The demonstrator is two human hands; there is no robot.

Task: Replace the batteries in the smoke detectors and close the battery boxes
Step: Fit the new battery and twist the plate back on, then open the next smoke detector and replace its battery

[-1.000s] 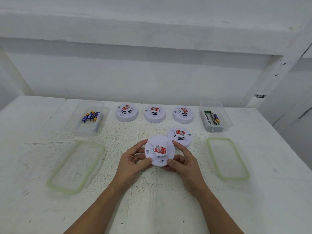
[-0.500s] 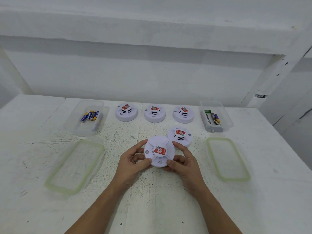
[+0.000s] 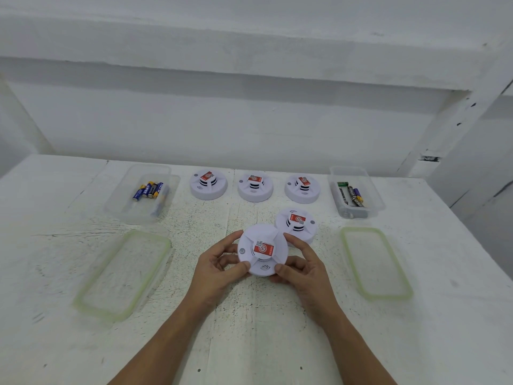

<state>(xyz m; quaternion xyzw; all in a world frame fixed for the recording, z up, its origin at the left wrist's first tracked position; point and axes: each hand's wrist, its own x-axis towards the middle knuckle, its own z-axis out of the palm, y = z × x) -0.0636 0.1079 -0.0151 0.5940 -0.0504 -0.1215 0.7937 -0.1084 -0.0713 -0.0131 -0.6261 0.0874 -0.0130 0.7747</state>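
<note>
Both hands are on one smoke detector (image 3: pixel 262 250), lifted a little off the desk (image 3: pixel 249 343) near the middle. The left hand (image 3: pixel 219 266) has its grip closed on the left rim, thumb on the front edge, fingers behind. The right hand (image 3: pixel 301 270) grips the right rim the same way. Label side faces up, so the battery bay is probably underneath and can't be seen.

My guess is the step here is twisting the body off its base, or flipping it over. If it's a twist, keep fingertips on the rim only, hold one side fixed and turn the other, and don't squeeze the raised centre with the vents.

A second detector (image 3: pixel 296 224) sits just behind the held one, nearly touching the right fingers, so pull the work toward you a bit. Three more detectors (image 3: pixel 255 187) line the back.

Blue batteries (image 3: pixel 150 189) are in the clear box on the left (image 3: pixel 166 173), mixed ones (image 3: pixel 352 194) in the box on the right (image 3: pixel 369 179). Can't tell which lot is fresh. Both lids (image 3: pixel 83 301) lie off, near the boxes
</note>
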